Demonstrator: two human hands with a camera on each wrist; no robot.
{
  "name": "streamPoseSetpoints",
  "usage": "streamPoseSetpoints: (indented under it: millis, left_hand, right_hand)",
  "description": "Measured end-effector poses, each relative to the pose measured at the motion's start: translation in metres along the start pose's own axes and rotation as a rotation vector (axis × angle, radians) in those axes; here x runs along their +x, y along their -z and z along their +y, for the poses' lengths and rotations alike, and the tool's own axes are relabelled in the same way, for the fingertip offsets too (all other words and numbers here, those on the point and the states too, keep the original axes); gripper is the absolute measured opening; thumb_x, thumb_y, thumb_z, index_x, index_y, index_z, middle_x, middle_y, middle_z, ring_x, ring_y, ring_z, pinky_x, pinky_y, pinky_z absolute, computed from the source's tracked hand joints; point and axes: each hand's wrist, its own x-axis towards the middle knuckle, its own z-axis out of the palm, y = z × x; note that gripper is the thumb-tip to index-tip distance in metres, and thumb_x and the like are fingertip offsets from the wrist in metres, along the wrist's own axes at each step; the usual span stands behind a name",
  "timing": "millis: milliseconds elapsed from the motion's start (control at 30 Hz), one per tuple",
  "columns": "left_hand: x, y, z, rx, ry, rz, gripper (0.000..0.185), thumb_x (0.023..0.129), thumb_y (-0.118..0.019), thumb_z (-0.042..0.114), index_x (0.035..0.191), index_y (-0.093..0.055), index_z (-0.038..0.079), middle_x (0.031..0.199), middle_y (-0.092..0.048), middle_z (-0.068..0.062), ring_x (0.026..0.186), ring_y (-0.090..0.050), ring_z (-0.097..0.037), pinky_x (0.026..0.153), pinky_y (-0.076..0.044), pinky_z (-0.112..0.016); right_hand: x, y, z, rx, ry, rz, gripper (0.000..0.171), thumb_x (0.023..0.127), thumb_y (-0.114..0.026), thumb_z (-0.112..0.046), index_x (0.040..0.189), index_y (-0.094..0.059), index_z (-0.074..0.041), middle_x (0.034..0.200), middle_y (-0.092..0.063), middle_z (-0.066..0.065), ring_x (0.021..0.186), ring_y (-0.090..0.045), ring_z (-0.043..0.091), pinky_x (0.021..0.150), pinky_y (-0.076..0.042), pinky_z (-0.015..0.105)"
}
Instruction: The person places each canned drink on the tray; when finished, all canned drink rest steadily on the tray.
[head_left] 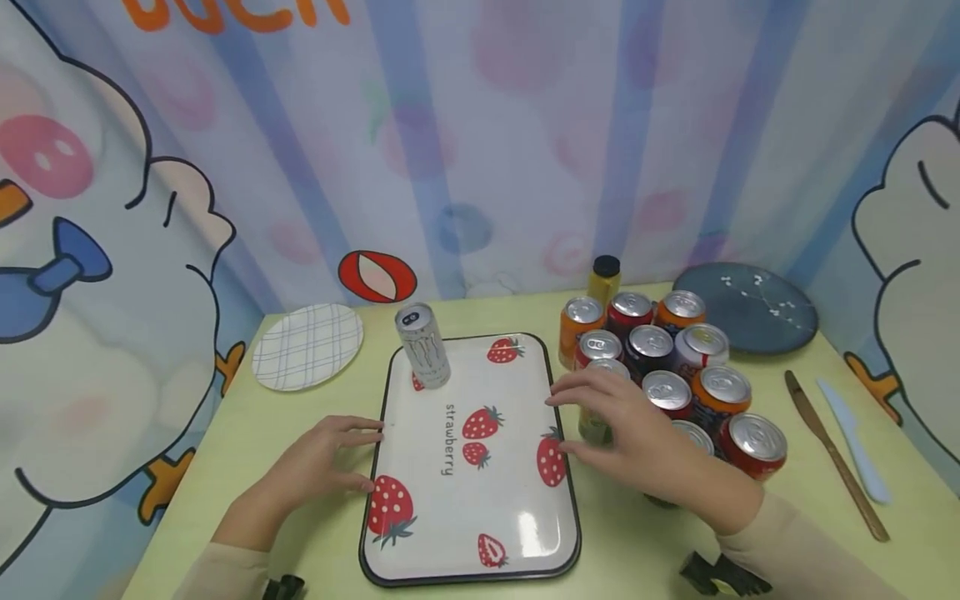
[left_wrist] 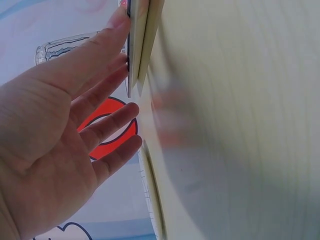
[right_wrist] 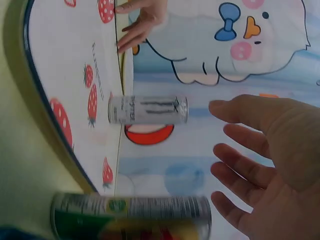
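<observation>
I'm resting my left hand (head_left: pixel 322 458) flat on the bench (head_left: pixel 300 408), fingers straight, touching the strawberry tray (head_left: pixel 480 500) edge. My right hand (head_left: pixel 630 433) is hovering open, holding nothing, over the green-yellow can (right_wrist: pixel 130 217) beside the tray's right rim. A white can (head_left: pixel 422 346) is standing on the tray.

tray (head_left: pixel 517 500): white with red strawberries and a dark rim, lies flat on the worktop, left hand (head_left: pixel 315 467) touches its left edge | white can (head_left: pixel 423 346): stands up in the tray's far left corner | green-yellow can (head_left: pixel 596 421): stands just right of the tray, right hand (head_left: pixel 630 433) open over it
</observation>
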Motion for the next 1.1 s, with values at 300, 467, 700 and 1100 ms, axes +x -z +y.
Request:
streamPoseSetpoints:
  millis: [300, 467, 700, 1100]
  left_hand:
    - [-0.001, -0.001, 0.001, -0.018, 0.009, 0.004, 0.071, 0.072, -0.092, 0.042, 0.135, -0.071, 0.017, 0.147, -0.061, 0.0, 0.141, -0.049, -0.035, 0.117, -0.042, -0.06]
    - [-0.001, -0.002, 0.0, -0.016, -0.002, 0.007, 0.071, 0.072, -0.092, 0.041, 0.135, -0.071, 0.017, 0.147, -0.062, 0.0, 0.141, -0.049, -0.035, 0.117, -0.043, -0.059]
    - [-0.001, 0.001, 0.0, -0.002, 0.002, 0.009, 0.071, 0.072, -0.092, 0.041, 0.135, -0.07, 0.017, 0.147, -0.062, -0.001, 0.141, -0.049, -0.035, 0.116, -0.043, -0.059]
    - [-0.002, 0.001, 0.0, 0.014, -0.014, 0.01, 0.071, 0.072, -0.093, 0.038, 0.135, -0.07, 0.015, 0.146, -0.062, -0.003, 0.14, -0.05, -0.036, 0.116, -0.043, -0.06]
  right_hand:
    - [-0.032, 0.046, 0.032, -0.057, -0.03, -0.042, 0.047, 0.077, -0.093, -0.016, 0.119, -0.073, -0.022, 0.126, -0.067, -0.005, 0.11, -0.06, 0.011, 0.084, -0.058, 0.032]
    - [-0.045, 0.069, 0.048, -0.102, -0.065, -0.104, 0.049, 0.074, -0.095, -0.026, 0.118, -0.073, -0.027, 0.125, -0.068, -0.013, 0.113, -0.064, 0.011, 0.089, -0.06, 0.035]
    - [-0.058, 0.086, 0.057, -0.137, -0.121, -0.176, 0.054, 0.07, -0.095, -0.043, 0.117, -0.072, -0.033, 0.123, -0.067, -0.013, 0.114, -0.064, 0.013, 0.091, -0.061, 0.041]
    - [-0.077, 0.081, 0.067, -0.125, -0.146, -0.169, 0.067, 0.06, -0.099, -0.045, 0.119, -0.073, -0.029, 0.127, -0.066, 0.0, 0.116, -0.06, 0.032, 0.09, -0.048, 0.059]
